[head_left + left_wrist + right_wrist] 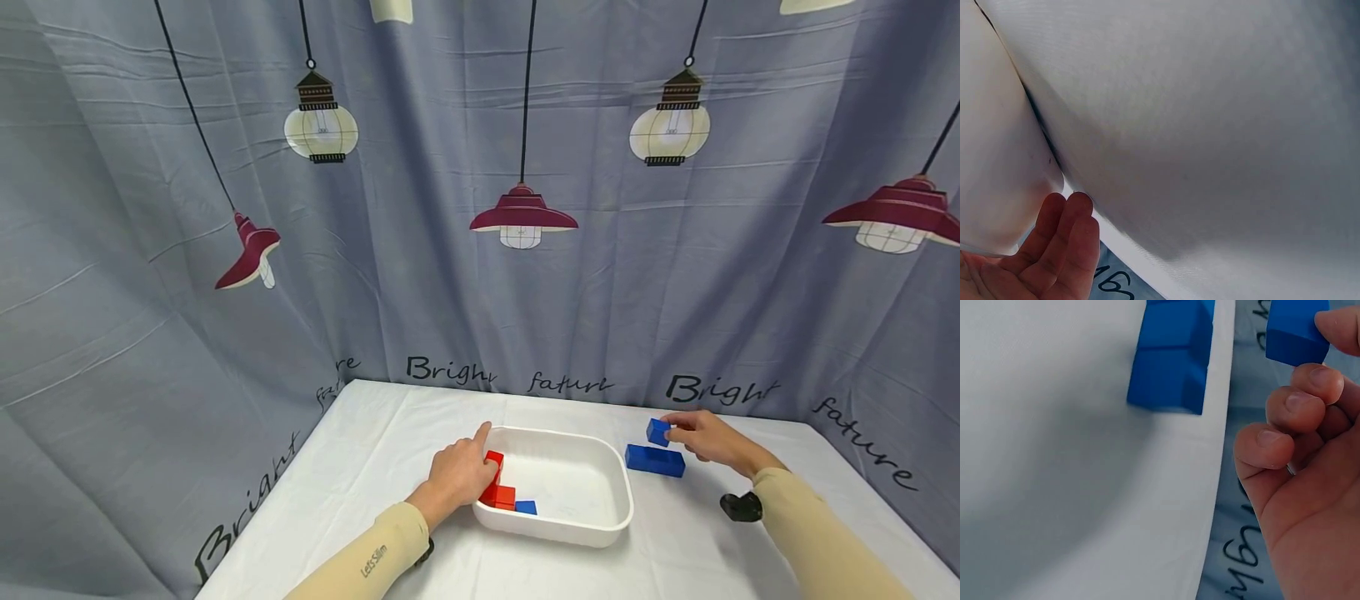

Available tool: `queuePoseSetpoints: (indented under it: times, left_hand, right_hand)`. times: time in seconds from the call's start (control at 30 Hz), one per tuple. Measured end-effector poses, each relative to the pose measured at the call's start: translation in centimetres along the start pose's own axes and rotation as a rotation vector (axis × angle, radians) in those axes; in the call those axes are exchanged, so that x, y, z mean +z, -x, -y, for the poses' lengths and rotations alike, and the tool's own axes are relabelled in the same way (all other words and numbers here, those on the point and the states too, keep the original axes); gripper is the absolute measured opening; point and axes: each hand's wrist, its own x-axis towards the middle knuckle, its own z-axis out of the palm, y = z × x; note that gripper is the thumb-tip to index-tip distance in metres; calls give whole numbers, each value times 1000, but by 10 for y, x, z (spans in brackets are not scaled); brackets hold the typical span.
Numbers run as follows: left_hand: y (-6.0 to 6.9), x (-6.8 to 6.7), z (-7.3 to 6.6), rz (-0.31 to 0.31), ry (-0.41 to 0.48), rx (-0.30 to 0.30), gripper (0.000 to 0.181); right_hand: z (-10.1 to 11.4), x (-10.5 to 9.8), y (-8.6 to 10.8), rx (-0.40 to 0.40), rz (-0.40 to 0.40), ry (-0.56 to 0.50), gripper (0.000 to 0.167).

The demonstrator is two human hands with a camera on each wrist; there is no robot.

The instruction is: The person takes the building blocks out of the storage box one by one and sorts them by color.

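Note:
A white plastic tub (558, 533) stands on the table. My left hand (461, 469) grips its left rim, thumb over the inside and index finger stretched along the edge. In the left wrist view, the other fingers (1060, 247) lie outside by the tub wall (1004, 144). Red blocks (505, 497) and a blue block (527, 507) lie inside at the near left, partly hidden by hand and rim. My right hand (712, 437) pinches a blue cube (657, 432) between thumb and fingers, held above the table. Below it is a blue bar (655, 461) with seams across it (1163, 375).
A white cloth covers the table (397, 417). Behind and on both sides hangs a grey-blue curtain (450, 300) printed with lamps and lettering. The blue bar lies just right of the tub.

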Motion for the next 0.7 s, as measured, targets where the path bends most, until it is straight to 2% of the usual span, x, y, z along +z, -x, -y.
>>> queuePoseSetpoints:
  times: [0.37, 0.6, 0.7]
  left_hand:
    - [-2, 1, 1, -1, -8, -6, 65]
    - [-2, 1, 0, 4, 2, -7, 65]
    - [-1, 1, 1, 12, 3, -16, 66]
  right_hand:
    - [-29, -4, 6, 35, -3, -37, 55]
    - [-43, -6, 14, 19, -24, -36, 55]
    - [-50, -5, 16, 42, -31, -50, 54]
